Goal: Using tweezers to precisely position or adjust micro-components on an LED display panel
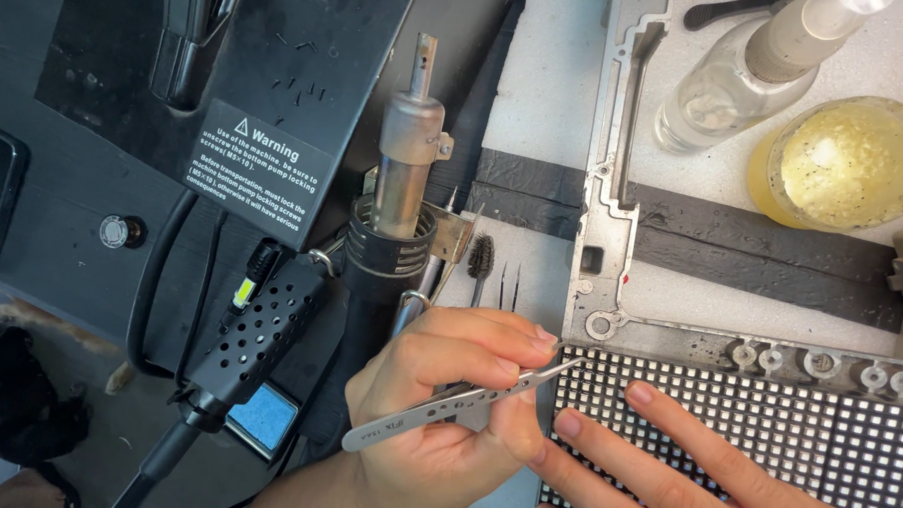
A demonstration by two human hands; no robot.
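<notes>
My left hand (pixel 436 414) grips silver tweezers (pixel 446 404), whose tips touch the top-left corner of a black LED matrix panel (pixel 815 447) with a grid of small white squares. My right hand (pixel 654 461) lies flat on the panel just right of the tweezers' tips. Its fingers are stretched out and slightly apart, holding nothing. The panel sits in a grey metal frame (pixel 612 240).
A hot-air gun (pixel 407 162) stands in its holder beside a black rework station (pixel 228 66). A perforated black iron holder (pixel 258 337) and a blue sponge (pixel 266 418) lie at the left. A clear bottle (pixel 738 74) and a yellow jar (pixel 845 163) stand at the top right. A small brush (pixel 481 255) is nearby.
</notes>
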